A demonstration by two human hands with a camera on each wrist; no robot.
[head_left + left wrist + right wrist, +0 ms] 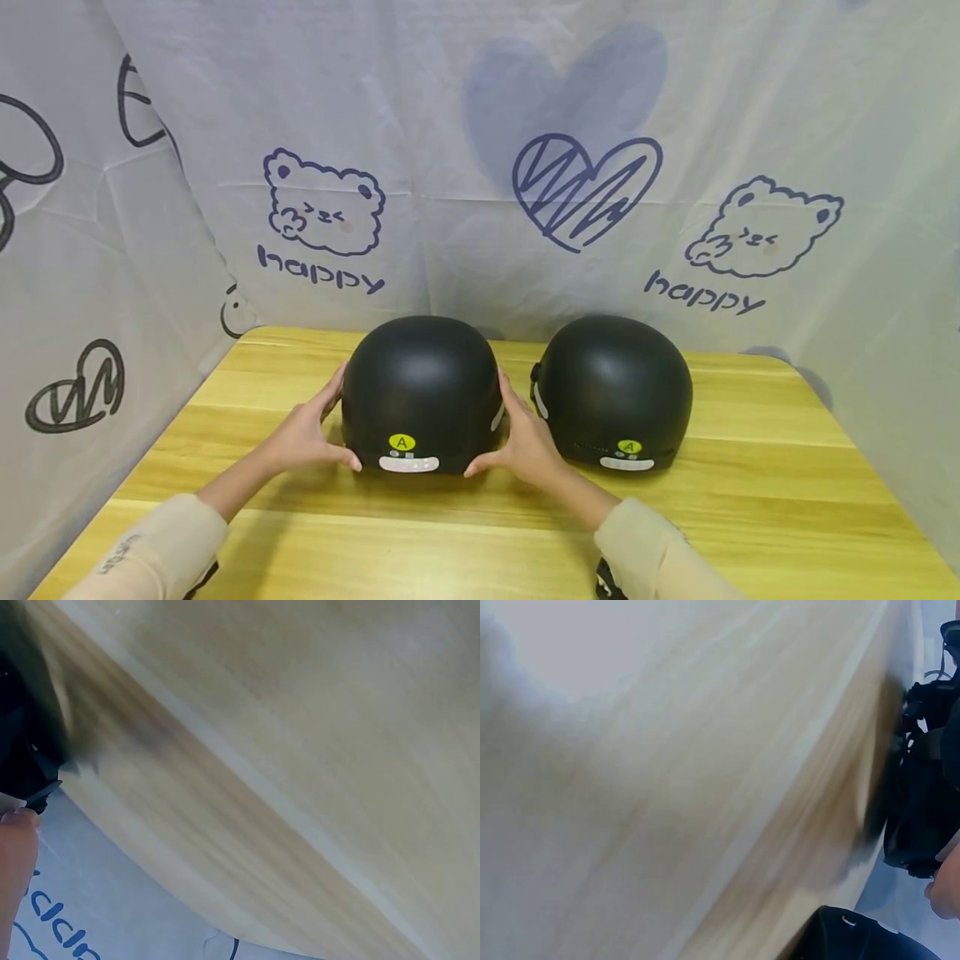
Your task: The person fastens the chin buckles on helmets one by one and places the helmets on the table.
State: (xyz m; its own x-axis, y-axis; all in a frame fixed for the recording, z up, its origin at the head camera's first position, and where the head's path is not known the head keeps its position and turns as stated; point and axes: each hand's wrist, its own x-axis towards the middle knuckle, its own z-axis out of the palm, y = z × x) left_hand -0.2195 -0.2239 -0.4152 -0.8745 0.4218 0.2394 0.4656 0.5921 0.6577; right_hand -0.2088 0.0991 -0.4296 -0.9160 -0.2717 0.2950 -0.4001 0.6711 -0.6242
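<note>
A matte black helmet (420, 375) with a yellow "A" sticker and a pale reflective strip is held between both hands in the head view. My left hand (315, 433) grips its left side, thumb at the lower front edge. On the opposite side my right hand (521, 437) grips it the same way, the fingers partly hidden behind the shell. The right wrist view shows the held helmet's dark underside (922, 795) with straps. Just right of it, a second black helmet (615, 383) with the same markings stands on the table.
The wooden table (480, 550) has rounded far corners. Behind it hangs a pale cloth (450, 167) printed with hearts, bears and "happy", and more printed cloth (75, 275) lines the left side. The second helmet stands close to the right hand and forearm.
</note>
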